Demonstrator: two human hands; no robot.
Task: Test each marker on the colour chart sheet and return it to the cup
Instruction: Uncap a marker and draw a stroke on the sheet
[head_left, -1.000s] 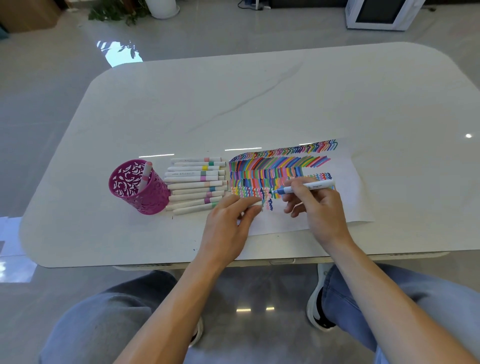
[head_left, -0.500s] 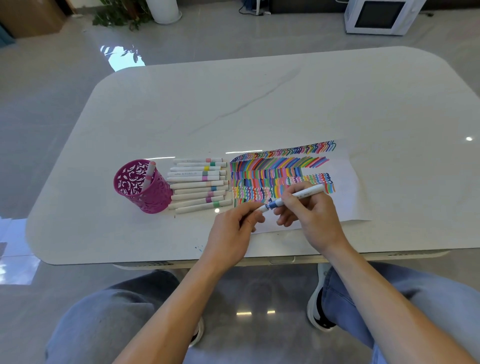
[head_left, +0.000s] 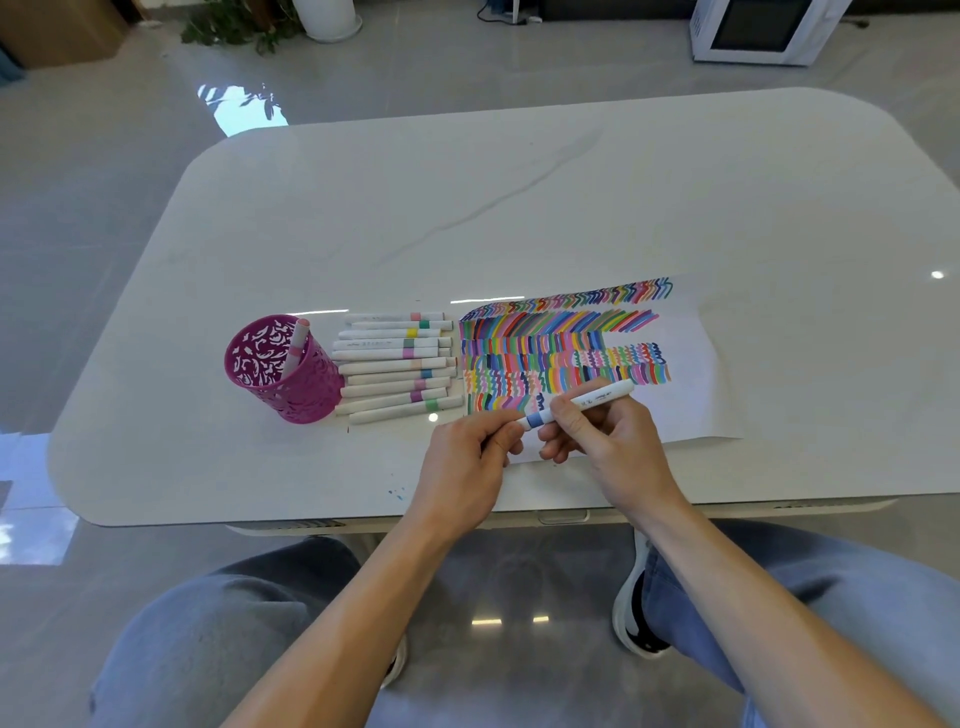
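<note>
Printing on the marker (head_left: 597, 401) is too small to read.

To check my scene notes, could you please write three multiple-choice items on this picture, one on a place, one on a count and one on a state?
1. Where do the loose markers lie? A) between the cup and the chart sheet; B) on the sheet; C) on the floor.
2. How many markers stand in the cup? A) none; B) one; C) four.
3. How is the blue-banded marker? A) lying on the table; B) standing in the cup; C) held by both hands.
Answers: 1 A, the row fills the gap between them; 2 B, a single pink-banded marker leans inside; 3 C, the right hand grips its barrel while the left hand pinches its end.
</note>
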